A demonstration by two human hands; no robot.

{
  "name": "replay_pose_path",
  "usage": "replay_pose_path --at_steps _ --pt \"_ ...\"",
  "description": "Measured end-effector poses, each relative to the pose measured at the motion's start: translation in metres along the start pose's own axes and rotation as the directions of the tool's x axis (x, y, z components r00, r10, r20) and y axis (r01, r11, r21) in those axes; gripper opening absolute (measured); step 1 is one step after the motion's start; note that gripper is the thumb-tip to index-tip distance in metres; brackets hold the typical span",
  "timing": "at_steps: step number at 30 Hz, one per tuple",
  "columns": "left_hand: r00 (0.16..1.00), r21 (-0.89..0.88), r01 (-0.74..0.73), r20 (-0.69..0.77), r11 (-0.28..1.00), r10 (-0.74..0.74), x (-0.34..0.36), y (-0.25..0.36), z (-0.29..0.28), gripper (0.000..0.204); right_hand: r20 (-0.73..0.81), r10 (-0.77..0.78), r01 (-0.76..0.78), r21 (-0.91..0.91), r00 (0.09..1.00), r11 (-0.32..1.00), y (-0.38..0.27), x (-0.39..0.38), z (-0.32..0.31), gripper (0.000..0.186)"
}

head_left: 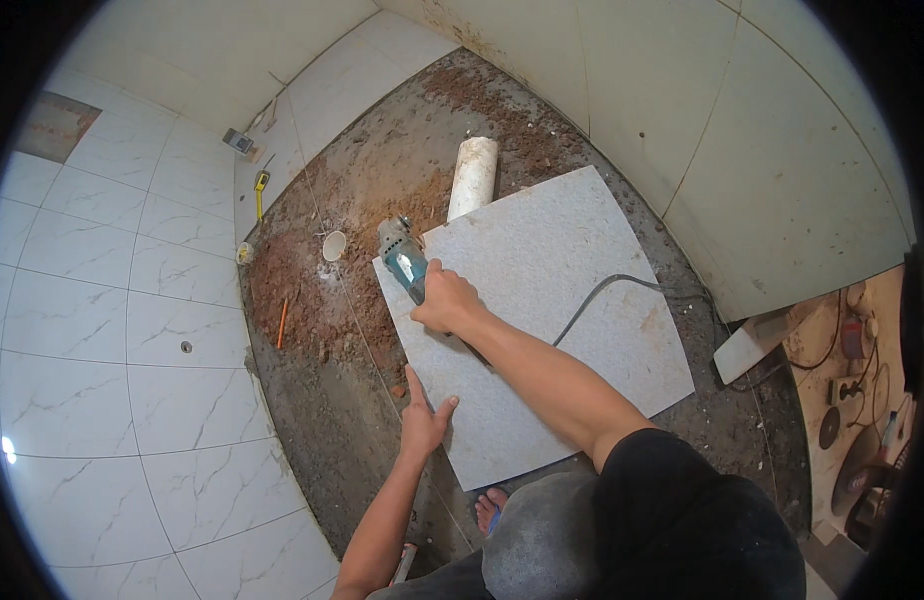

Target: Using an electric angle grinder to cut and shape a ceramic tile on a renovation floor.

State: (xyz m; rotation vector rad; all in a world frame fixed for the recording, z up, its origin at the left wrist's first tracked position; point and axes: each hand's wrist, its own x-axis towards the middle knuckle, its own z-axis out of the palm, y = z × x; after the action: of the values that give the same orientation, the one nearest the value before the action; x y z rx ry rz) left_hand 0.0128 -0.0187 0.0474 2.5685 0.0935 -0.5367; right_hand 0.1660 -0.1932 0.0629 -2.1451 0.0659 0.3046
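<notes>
A large pale grey tile (567,300) lies at a slant over the rough ground, its far left edge close to a white pipe (473,180). My right hand (449,299) is wrapped round the body of a teal and grey angle grinder (403,262), whose head sits over the tile's far left corner. The grinder's disc is hard to make out. My left hand (422,427) holds the tile's left edge, thumb on the upper face and forefinger stretched along the side; its other fingers are mostly hidden. The grinder's dark cord (602,288) runs across the tile to the right.
A white round pipe opening (334,246) and an orange pencil (283,324) are on the reddish soil to the left. A yellow tape measure (262,182) lies beyond, near the marbled wall tiles (187,400). Cables and discs (830,427) lie at the right. My foot (490,508) is beside the tile's near edge.
</notes>
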Motion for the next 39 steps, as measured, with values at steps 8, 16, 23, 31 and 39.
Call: replay_pose_path --at_steps 8,16,23,31,39 --pt "0.999 0.038 -0.043 -0.021 0.998 0.044 0.003 -0.008 0.004 0.109 0.022 0.013 -0.013 0.002 1.000 1.000 0.000 0.002 -0.001 0.075" --pt "0.998 0.061 -0.047 -0.028 0.997 0.049 0.002 -0.010 0.005 0.108 0.037 0.022 -0.023 0.019 0.999 1.000 -0.001 0.004 -0.005 0.075" --pt "0.999 0.044 -0.042 -0.025 0.998 0.043 0.001 -0.007 0.003 0.108 0.049 0.023 -0.024 0.025 0.999 0.999 -0.001 0.009 -0.006 0.080" --pt "0.996 0.064 -0.076 -0.039 0.995 0.079 0.003 -0.009 0.004 0.109 0.070 0.034 -0.035 0.014 0.997 0.999 0.002 0.001 -0.011 0.080" --pt "0.997 0.055 -0.070 -0.034 0.996 0.072 0.003 -0.009 0.004 0.109 0.061 0.019 -0.019 0.008 0.998 1.000 0.004 -0.002 -0.010 0.074"
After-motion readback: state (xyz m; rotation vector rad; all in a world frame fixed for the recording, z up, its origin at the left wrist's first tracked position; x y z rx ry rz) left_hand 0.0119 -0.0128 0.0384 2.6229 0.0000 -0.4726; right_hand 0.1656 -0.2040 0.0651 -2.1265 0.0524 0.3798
